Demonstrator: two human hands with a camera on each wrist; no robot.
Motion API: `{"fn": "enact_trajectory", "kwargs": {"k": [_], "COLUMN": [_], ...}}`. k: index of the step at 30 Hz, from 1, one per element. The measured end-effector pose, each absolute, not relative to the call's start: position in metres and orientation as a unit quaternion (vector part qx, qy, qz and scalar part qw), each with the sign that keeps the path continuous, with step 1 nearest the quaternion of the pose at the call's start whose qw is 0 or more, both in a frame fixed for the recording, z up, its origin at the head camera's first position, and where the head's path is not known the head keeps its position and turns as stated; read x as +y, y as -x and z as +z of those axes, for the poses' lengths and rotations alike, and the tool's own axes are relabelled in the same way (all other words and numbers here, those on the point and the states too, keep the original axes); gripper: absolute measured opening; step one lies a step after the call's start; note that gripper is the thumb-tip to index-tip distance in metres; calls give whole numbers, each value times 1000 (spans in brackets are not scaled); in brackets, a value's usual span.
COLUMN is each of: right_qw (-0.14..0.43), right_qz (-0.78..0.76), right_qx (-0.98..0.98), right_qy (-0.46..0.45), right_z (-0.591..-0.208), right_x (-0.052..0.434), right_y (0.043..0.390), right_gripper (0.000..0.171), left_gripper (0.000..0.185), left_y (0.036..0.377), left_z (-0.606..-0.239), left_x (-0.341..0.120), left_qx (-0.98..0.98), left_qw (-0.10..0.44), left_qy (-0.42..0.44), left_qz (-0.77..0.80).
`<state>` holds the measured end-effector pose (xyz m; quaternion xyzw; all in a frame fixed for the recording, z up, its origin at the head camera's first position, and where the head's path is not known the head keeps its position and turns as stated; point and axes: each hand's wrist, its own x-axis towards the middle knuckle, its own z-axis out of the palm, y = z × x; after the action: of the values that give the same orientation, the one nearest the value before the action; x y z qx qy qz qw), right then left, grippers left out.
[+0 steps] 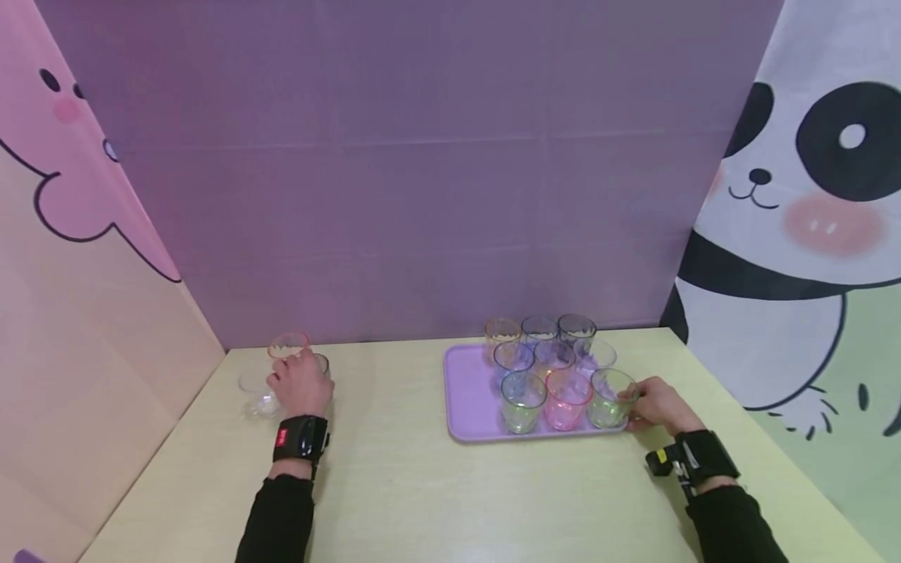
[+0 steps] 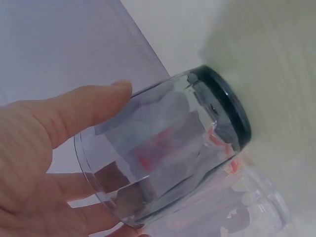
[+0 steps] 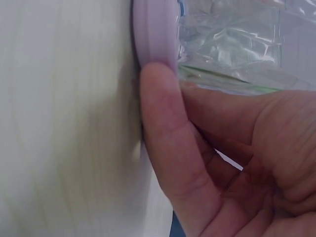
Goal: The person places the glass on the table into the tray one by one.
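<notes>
My left hand (image 1: 303,383) grips a clear glass with a dark base (image 2: 168,143), thumb on one side and fingers on the other. In the left wrist view this glass lies slanted, its base towards the table. Close by are a red-rimmed glass (image 1: 287,336) and clear glasses (image 1: 255,383), partly hidden by the hand. My right hand (image 1: 658,407) pinches the near right corner of a purple tray (image 1: 468,407), a fingertip (image 3: 160,79) against its outer wall. Right beside those fingers stands a green glass (image 1: 611,403) on the tray.
Several tinted glasses share the tray, among them a pink glass (image 1: 566,403), another green glass (image 1: 522,407) and a blue one (image 1: 514,360). The pale wooden table (image 1: 493,500) meets a purple backdrop (image 1: 394,234) at its far edge. Printed panels flank both sides.
</notes>
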<state>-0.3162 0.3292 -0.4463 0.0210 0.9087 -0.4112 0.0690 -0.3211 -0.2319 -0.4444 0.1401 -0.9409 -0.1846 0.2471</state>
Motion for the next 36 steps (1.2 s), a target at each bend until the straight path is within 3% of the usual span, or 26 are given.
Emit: {"fn": "enact_trajectory", "kwargs": {"k": [4, 10, 15, 23, 29, 36], "right_qw": [69, 73, 75, 70, 66, 71], "right_qz": [-413, -413, -418, -418, -411, -410], "right_qx": [908, 908, 905, 906, 909, 909], "right_qy": [-20, -22, -22, -14, -12, -20], "right_z": [-446, -446, -447, -448, -447, -446], "right_x": [330, 330, 330, 331, 330, 330], "right_y": [316, 317, 318, 317, 317, 316], "right_gripper": [40, 39, 41, 44, 45, 46], "left_gripper": [43, 73, 74, 88, 84, 84], "left_y": [324, 329, 333, 337, 340, 341], "left_z": [-445, -448, -453, -457, -461, -459], "left_x": [-233, -235, -234, -233, -231, -225], "left_qx": [-945, -948, -941, -922, -919, -920], "left_qw": [237, 230, 245, 195, 200, 169], "left_qy": [-130, -97, -76, -72, -63, -54], "left_qz": [-182, -196, -219, -327, -334, -350]}}
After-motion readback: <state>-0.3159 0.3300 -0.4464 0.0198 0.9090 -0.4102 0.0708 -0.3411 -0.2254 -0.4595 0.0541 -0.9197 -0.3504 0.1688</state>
